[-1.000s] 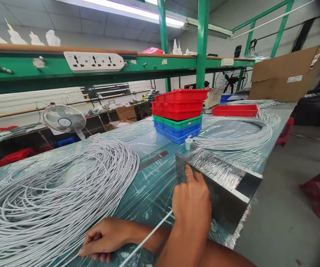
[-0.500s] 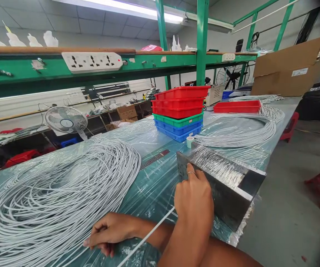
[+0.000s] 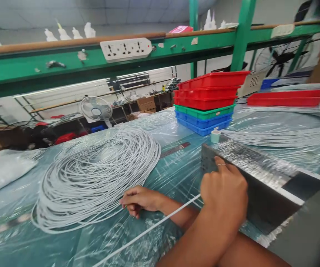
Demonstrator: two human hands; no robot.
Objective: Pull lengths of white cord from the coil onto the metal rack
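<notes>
My arms cross, the left forearm lying over the right one. My left hand is closed, with a white cable running into its fist. Its ringed finger rests against the side of a dark metal block, whose top carries a shiny, silvery wrapped layer. Over to the left, my right hand has its fingers pinched together at the edge of a large coil of white cable. A strand from the coil reaches the fingertips; the exact grip is partly hidden.
Red, green and blue trays are stacked behind the block, beside a small tape roll. A steel ruler lies near the coil. More cable and a red tray sit at right. A green shelf spans the back.
The view has swung left, so the scene sits further right. The left hand stays against the block with the cable. The right hand keeps its pinched shape by the coil's edge.
</notes>
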